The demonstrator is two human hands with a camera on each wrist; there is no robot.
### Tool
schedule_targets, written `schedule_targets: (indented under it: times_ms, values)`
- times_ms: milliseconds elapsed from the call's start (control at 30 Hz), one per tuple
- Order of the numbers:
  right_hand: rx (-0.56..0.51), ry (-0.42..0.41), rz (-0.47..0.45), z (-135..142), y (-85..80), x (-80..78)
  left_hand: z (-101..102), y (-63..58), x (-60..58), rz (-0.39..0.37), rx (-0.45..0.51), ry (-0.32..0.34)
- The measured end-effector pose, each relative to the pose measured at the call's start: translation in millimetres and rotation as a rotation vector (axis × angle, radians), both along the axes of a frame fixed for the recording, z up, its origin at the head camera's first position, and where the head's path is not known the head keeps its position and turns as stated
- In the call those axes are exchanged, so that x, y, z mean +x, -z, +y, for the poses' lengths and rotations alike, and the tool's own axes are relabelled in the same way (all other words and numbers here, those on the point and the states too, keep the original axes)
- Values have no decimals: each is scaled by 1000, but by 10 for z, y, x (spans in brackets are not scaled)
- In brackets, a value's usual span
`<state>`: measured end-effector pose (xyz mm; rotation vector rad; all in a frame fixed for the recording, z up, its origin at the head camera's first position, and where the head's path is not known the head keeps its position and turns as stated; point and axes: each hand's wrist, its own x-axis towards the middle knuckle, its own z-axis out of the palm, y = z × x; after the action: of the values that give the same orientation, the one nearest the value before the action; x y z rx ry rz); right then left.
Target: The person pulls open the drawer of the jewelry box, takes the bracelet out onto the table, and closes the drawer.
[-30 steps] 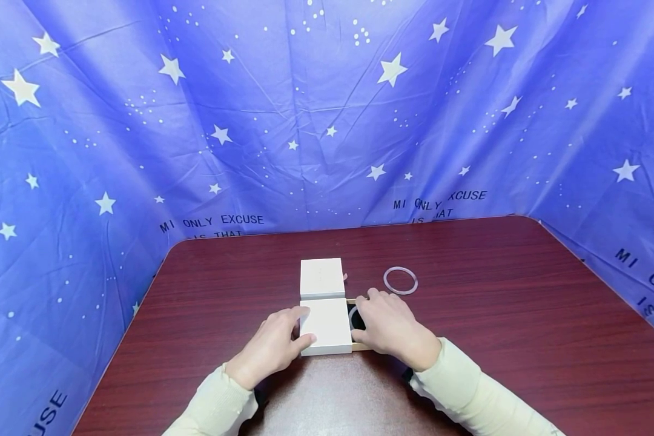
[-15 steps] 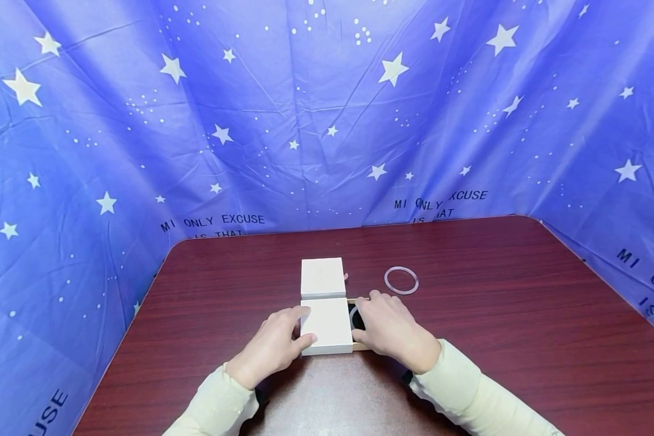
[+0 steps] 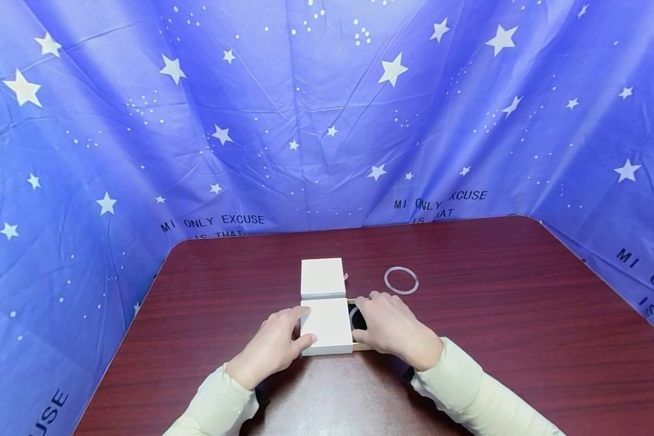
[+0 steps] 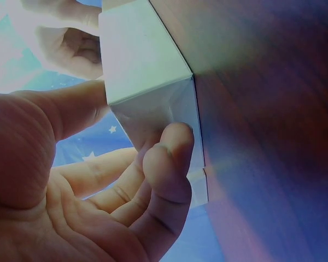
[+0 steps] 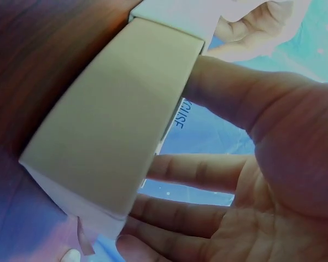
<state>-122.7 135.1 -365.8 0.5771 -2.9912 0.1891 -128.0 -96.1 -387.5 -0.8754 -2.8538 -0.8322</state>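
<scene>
A white slide-out box point(image 3: 327, 327) lies on the table with its tan-sided drawer point(image 5: 109, 109) partly pulled out to the right. Inside the drawer, part of a pale bangle point(image 3: 352, 314) shows against a black lining. My left hand point(image 3: 269, 346) holds the sleeve's left end, thumb at the top edge and curled fingers against the end face. Over the drawer, my right hand point(image 3: 395, 329) reaches in with thumb and fingers from above; its fingertips are hidden, so whether they pinch the bangle does not show.
A second white box point(image 3: 321, 277) with a small pink ribbon tab point(image 3: 346, 277) stands directly behind the first. Another pale lilac bangle point(image 3: 401, 268) lies on the dark red table point(image 3: 496, 290) beyond my right hand. A blue star-patterned curtain point(image 3: 327, 91) surrounds the table's far sides.
</scene>
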Motion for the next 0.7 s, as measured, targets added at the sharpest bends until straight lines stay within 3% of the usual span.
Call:
schedule_targets:
  times_ms: [700]
  values:
    - [18,10,-12,2,22,-37,1,-1,7,-9,7,0]
